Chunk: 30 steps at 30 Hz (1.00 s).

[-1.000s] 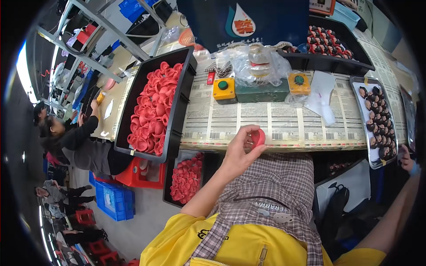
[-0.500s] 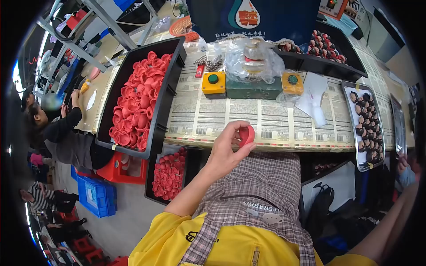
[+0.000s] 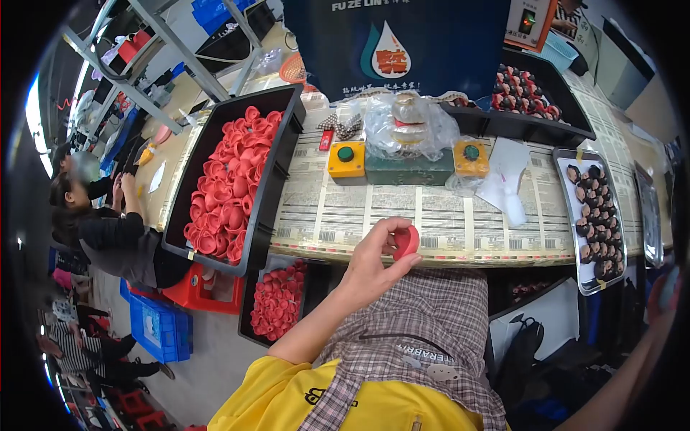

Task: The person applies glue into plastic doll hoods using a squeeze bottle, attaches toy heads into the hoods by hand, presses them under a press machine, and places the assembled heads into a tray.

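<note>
My left hand (image 3: 372, 266) is closed on a hollow red plastic piece (image 3: 410, 243), held between thumb and fingers over the table's front edge. The piece shows a rounded rim and an open middle. At the far right edge of the view, my right hand (image 3: 663, 293) is blurred and dark, beside the tray side of the table, with something pale bluish near it; its fingers are not clear. A black bin (image 3: 282, 169) of similar red pieces (image 3: 233, 183) stands to the left. Below it is another bin (image 3: 248, 316) with smaller red pieces (image 3: 277, 298).
A press-like device under plastic (image 3: 410, 129) stands between two yellow button boxes (image 3: 347, 159) (image 3: 471, 156). A metal tray (image 3: 591, 286) of small black-haired doll heads (image 3: 595, 208) lies right, a black bin (image 3: 532, 128) behind. People (image 3: 118, 241) sit at the left.
The view has tilted up a little, so the table appears lower. My left hand still holds the red piece, in nearly the same pose. My right hand has shifted slightly at the right edge.
</note>
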{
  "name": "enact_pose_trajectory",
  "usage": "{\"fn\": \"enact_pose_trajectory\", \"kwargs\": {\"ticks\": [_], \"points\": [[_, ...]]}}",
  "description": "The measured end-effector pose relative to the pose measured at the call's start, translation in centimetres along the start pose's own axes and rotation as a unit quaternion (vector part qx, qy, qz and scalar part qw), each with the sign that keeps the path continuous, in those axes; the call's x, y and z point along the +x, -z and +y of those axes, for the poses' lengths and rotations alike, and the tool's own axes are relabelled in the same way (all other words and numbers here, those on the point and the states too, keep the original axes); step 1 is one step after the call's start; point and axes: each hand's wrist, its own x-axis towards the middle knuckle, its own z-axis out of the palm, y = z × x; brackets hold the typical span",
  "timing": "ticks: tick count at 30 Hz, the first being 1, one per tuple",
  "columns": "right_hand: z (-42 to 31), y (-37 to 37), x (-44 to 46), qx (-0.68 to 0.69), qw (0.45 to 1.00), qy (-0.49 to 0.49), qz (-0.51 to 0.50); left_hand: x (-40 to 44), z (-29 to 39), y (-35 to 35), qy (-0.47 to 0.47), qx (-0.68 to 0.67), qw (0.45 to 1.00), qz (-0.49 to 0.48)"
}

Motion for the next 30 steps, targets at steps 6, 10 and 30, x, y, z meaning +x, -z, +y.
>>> {"fn": "enact_pose_trajectory", "kwargs": {"ticks": [6,10,30], "points": [[-8.5,-1.4,4.2,0.203,0.965,0.161,0.045,0.6,-0.7,-0.8,-0.018,-0.029,0.999,-0.01],[-14.1,-4.1,5.8,0.359,0.89,0.281,0.013,1.7,0.1,-1.4,-0.036,-0.07,0.997,-0.023],[6.1,-28.5,-6.5,-0.212,0.973,0.013,-0.084,7.9,-2.8,-4.0,0.086,-0.242,0.963,-0.08]]}}
